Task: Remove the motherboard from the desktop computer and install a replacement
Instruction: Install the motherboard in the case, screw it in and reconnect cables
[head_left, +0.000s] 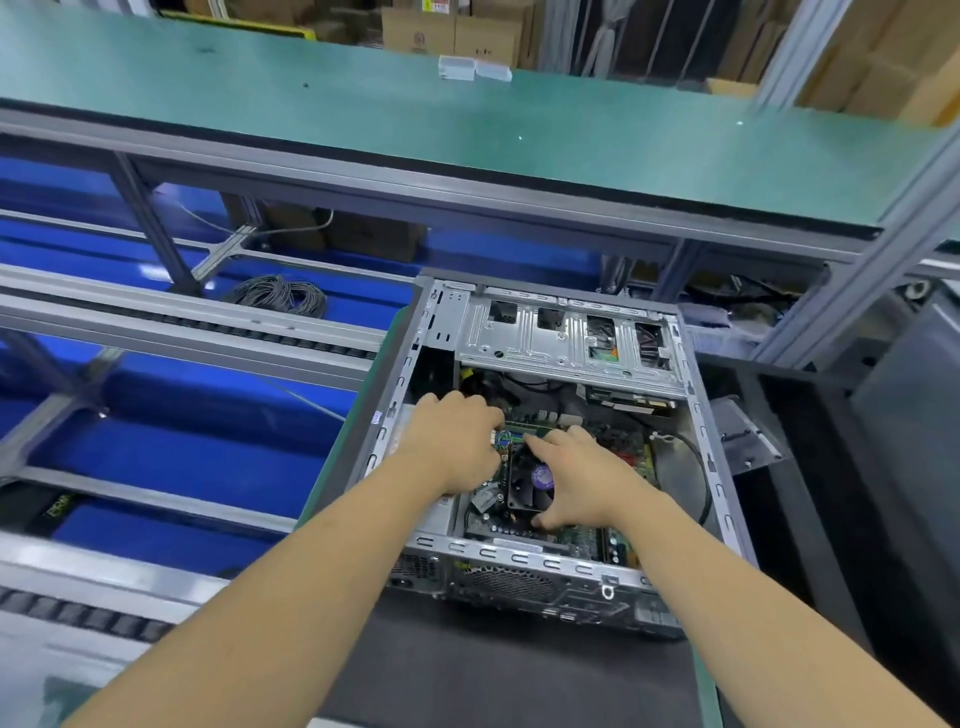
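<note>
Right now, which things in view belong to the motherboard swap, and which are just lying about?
In the job:
computer case
motherboard
CPU fan
left hand
right hand

Lying about:
coil of cable
cardboard boxes
green shelf

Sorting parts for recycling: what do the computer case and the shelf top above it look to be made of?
Computer case: bare sheet metal, likely steel; dull silver, stamped slots and folded edges. Shelf top: matte green mat, seemingly rubber or vinyl, on a grey metal frame.
</note>
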